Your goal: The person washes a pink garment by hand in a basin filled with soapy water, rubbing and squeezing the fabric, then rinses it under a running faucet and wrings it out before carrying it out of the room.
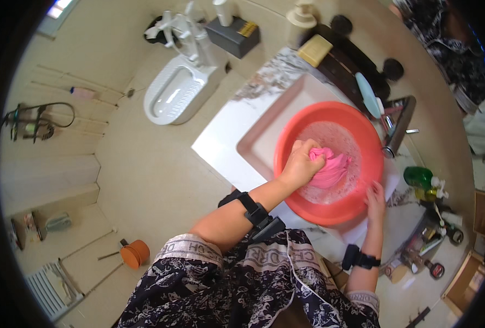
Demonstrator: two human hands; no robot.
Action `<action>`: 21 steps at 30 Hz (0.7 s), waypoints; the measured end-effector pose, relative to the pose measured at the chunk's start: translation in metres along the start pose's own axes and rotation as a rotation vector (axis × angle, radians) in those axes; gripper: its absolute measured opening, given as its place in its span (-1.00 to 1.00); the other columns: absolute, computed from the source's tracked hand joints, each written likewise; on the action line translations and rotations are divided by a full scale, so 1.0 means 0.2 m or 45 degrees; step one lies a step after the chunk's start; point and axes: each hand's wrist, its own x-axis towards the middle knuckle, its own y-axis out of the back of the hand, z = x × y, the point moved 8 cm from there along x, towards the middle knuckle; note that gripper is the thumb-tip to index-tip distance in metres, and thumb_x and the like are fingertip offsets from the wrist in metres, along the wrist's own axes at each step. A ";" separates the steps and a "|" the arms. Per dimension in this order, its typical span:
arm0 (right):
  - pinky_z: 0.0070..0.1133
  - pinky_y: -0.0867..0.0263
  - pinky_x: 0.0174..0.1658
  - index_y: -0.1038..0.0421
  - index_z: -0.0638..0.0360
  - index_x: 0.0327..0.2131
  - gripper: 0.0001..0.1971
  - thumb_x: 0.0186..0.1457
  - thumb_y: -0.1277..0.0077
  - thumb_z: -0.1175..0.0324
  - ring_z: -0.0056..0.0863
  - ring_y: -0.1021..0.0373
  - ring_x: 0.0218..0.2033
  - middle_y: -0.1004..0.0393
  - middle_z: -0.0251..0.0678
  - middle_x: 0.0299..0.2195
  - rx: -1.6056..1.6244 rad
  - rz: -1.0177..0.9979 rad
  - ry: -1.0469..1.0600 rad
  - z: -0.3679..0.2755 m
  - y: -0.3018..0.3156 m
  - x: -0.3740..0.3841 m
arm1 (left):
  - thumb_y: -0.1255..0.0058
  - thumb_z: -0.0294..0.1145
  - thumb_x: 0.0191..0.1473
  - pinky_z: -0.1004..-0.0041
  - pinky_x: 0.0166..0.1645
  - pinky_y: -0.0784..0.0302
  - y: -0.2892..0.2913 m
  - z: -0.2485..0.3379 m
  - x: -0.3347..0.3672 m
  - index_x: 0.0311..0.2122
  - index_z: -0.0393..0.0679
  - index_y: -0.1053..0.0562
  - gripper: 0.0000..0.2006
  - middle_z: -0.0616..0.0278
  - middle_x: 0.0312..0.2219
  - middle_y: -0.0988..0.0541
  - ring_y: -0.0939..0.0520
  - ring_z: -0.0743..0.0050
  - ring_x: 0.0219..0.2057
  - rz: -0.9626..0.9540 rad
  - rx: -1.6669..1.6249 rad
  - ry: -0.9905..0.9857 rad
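Note:
Bunched in the fist of my left hand (pixel 302 164) is a wet pink cloth (pixel 331 170), held over sudsy water in a round red-orange plastic basin (pixel 330 214). Its lower folds hang into the foam. My right hand (pixel 375 200) rests at the near right rim of the basin, with fingers along the outside and the thumb by the edge. The basin stands in a pale rectangular sink (pixel 260 143), tilted a little over its right side. Both wrists wear black straps.
A dark faucet (pixel 400 128) reaches toward the basin's right rim. Behind it a black shelf carries a yellow soap bar (pixel 314 51) and a light blue brush (pixel 367 94). Green bottles (pixel 419 177) stand on the right counter. A squat toilet (pixel 176 93) lies far left, an orange pail (pixel 135 253) nearer.

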 end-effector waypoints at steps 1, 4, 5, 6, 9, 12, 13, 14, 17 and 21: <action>-0.62 -0.27 -0.21 -0.18 0.19 0.02 -0.52 0.02 -0.03 0.33 -0.53 -0.30 -0.20 -0.27 -0.22 -0.07 -0.144 0.204 0.167 0.04 0.12 0.00 | -0.05 -0.31 -0.09 0.35 -0.17 -0.37 0.08 -0.05 0.00 -0.32 -0.17 -0.36 -0.77 0.00 -0.31 -0.34 -0.41 0.18 -0.25 0.090 -0.051 0.097; -0.48 -0.25 -0.10 -0.17 0.30 -0.01 -0.49 -0.06 -0.08 0.40 -0.41 -0.29 -0.15 -0.31 -0.17 -0.09 0.003 0.404 0.094 0.49 0.33 0.07 | -0.05 -0.30 -0.10 0.39 -0.20 -0.37 0.25 -0.10 0.01 -0.33 -0.20 -0.38 -0.76 0.04 -0.34 -0.37 -0.42 0.29 -0.29 0.212 -0.237 0.174; -0.48 -0.25 -0.10 -0.17 0.30 -0.01 -0.49 -0.06 -0.08 0.40 -0.41 -0.29 -0.15 -0.31 -0.17 -0.09 0.009 0.361 0.106 0.48 0.25 0.06 | -0.06 -0.29 -0.13 0.35 -0.14 -0.35 0.32 -0.16 -0.01 -0.31 -0.18 -0.39 -0.73 -0.03 -0.32 -0.35 -0.41 0.18 -0.26 0.247 -0.400 0.280; -0.48 -0.24 -0.08 -0.17 0.30 -0.01 -0.49 -0.09 -0.05 0.45 -0.37 -0.29 -0.14 -0.32 -0.17 -0.10 0.231 0.276 0.018 0.49 0.17 0.01 | -0.06 -0.28 -0.14 0.36 -0.15 -0.35 0.38 -0.14 -0.02 -0.33 -0.21 -0.39 -0.73 -0.01 -0.30 -0.33 -0.40 0.22 -0.25 0.260 -0.375 0.293; -0.48 -0.23 -0.06 -0.18 0.32 -0.01 -0.48 -0.15 0.04 0.54 -0.33 -0.30 -0.13 -0.34 -0.18 -0.12 0.521 0.269 -0.012 0.26 0.08 -0.10 | -0.03 -0.35 -0.06 0.58 -0.39 -0.36 0.56 -0.15 -0.08 -0.40 -0.24 -0.37 -0.81 0.34 -0.52 -0.43 -0.40 0.66 -0.49 0.457 -0.255 0.196; -0.48 -0.24 -0.07 -0.19 0.33 -0.01 -0.47 -0.20 0.14 0.58 -0.34 -0.32 -0.14 -0.36 -0.19 -0.13 0.590 0.301 0.081 0.08 0.24 -0.12 | -0.04 -0.36 -0.04 0.59 -0.40 -0.35 0.67 -0.11 -0.12 -0.37 -0.21 -0.36 -0.82 0.35 -0.51 -0.42 -0.39 0.67 -0.48 0.429 -0.345 0.214; -0.48 -0.25 -0.07 -0.20 0.33 -0.02 -0.46 -0.22 0.18 0.59 -0.34 -0.33 -0.15 -0.36 -0.19 -0.13 0.581 0.223 0.124 0.01 0.27 -0.14 | -0.03 -0.36 -0.03 0.59 -0.40 -0.34 0.69 -0.11 -0.14 -0.35 -0.21 -0.36 -0.82 0.36 -0.51 -0.41 -0.39 0.68 -0.48 0.429 -0.426 0.264; -0.48 -0.25 -0.07 -0.20 0.33 -0.02 -0.46 -0.22 0.18 0.59 -0.34 -0.33 -0.15 -0.36 -0.19 -0.13 0.579 0.228 0.124 -0.04 0.31 -0.18 | -0.02 -0.37 -0.01 0.59 -0.38 -0.35 0.70 -0.10 -0.16 -0.31 -0.19 -0.35 -0.82 0.36 -0.49 -0.41 -0.39 0.67 -0.47 0.420 -0.493 0.284; -0.49 -0.27 -0.08 -0.21 0.33 -0.02 -0.47 -0.21 0.19 0.60 -0.36 -0.35 -0.17 -0.37 -0.18 -0.13 0.562 0.173 0.174 -0.30 0.35 -0.30 | -0.02 -0.36 -0.08 0.55 -0.40 -0.39 0.72 -0.12 -0.17 -0.36 -0.26 -0.39 -0.80 0.26 -0.54 -0.47 -0.44 0.60 -0.49 0.451 -0.711 0.334; -0.54 -0.27 -0.11 -0.26 0.33 -0.04 -0.53 -0.16 0.17 0.58 -0.39 -0.37 -0.20 -0.39 -0.20 -0.14 0.450 0.182 0.181 -0.52 0.33 -0.43 | -0.04 -0.35 -0.09 0.52 -0.38 -0.40 0.75 -0.15 -0.10 -0.29 -0.17 -0.39 -0.77 0.27 -0.49 -0.47 -0.45 0.58 -0.46 0.346 -0.459 0.374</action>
